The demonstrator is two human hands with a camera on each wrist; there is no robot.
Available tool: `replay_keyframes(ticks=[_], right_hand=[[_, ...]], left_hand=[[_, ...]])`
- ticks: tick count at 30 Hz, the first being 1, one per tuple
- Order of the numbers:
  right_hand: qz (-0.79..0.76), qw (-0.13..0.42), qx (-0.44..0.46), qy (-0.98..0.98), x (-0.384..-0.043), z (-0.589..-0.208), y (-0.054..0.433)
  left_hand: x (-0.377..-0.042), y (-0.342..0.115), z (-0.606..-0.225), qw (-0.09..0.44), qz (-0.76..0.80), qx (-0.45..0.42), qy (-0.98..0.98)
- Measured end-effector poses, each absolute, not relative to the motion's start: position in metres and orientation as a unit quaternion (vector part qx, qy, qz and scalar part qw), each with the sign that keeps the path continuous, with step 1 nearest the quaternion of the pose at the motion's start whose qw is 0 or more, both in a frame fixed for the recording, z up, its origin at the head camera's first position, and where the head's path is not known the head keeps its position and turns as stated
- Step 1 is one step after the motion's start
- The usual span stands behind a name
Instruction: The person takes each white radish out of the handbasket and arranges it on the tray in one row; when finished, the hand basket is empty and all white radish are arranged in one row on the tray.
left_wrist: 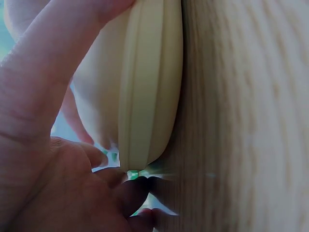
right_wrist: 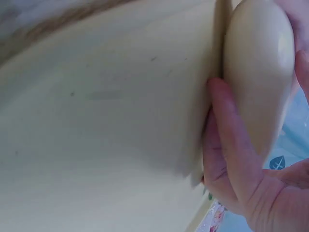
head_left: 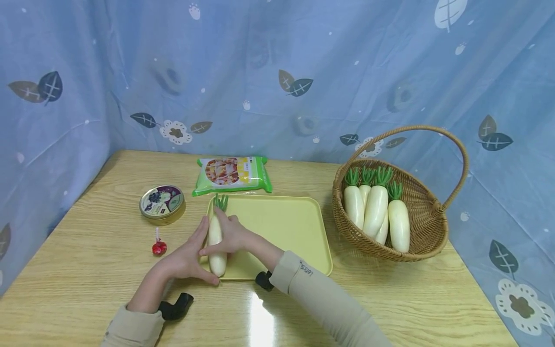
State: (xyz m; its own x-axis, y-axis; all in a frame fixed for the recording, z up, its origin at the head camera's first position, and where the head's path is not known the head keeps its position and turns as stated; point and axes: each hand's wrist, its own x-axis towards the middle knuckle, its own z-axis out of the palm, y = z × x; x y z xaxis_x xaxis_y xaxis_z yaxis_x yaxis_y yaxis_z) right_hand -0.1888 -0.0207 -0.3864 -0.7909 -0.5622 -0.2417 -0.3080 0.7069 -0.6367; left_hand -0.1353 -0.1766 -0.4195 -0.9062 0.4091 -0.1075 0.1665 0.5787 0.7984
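A white radish [head_left: 215,236] with a cut green top lies lengthwise along the left side of a yellow tray [head_left: 277,226]. My right hand [head_left: 231,236] holds it, thumb across its upper side and fingers along its right flank, as the right wrist view shows the radish [right_wrist: 258,63] beside those fingers [right_wrist: 231,130]. My left hand [head_left: 186,260] is spread around the tray's left edge, with its thumb near the radish's lower end and its fingers on the far left side. In the left wrist view the tray rim [left_wrist: 147,87] partly hides the radish.
To the right, a wicker basket [head_left: 427,231] with a tall handle holds several white radishes [head_left: 376,209]. Behind the tray lies a green food packet [head_left: 234,174]. A round tin [head_left: 162,205] and a small red item [head_left: 159,247] stand at left. A patterned blue cloth [head_left: 260,96] hangs behind.
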Motion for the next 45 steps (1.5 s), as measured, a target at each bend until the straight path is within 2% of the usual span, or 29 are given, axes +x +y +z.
replay_keyframes(ticks=[24, 32, 45], right_hand=[[-0.371, 0.239, -0.223, 0.869, -0.178, -0.376, -0.001], [-0.309, 0.196, -0.266, 0.892, -0.178, -0.374, 0.008], [-0.325, 0.18, -0.268, 0.889, -0.176, -0.361, 0.026]], left_hand=[[-0.135, -0.177, -0.42, 0.138, 0.413, 0.164, 0.885], [-0.135, -0.177, -0.42, 0.137, 0.415, 0.162, 0.885], [-0.135, -0.176, -0.418, 0.137, 0.419, 0.164, 0.882]])
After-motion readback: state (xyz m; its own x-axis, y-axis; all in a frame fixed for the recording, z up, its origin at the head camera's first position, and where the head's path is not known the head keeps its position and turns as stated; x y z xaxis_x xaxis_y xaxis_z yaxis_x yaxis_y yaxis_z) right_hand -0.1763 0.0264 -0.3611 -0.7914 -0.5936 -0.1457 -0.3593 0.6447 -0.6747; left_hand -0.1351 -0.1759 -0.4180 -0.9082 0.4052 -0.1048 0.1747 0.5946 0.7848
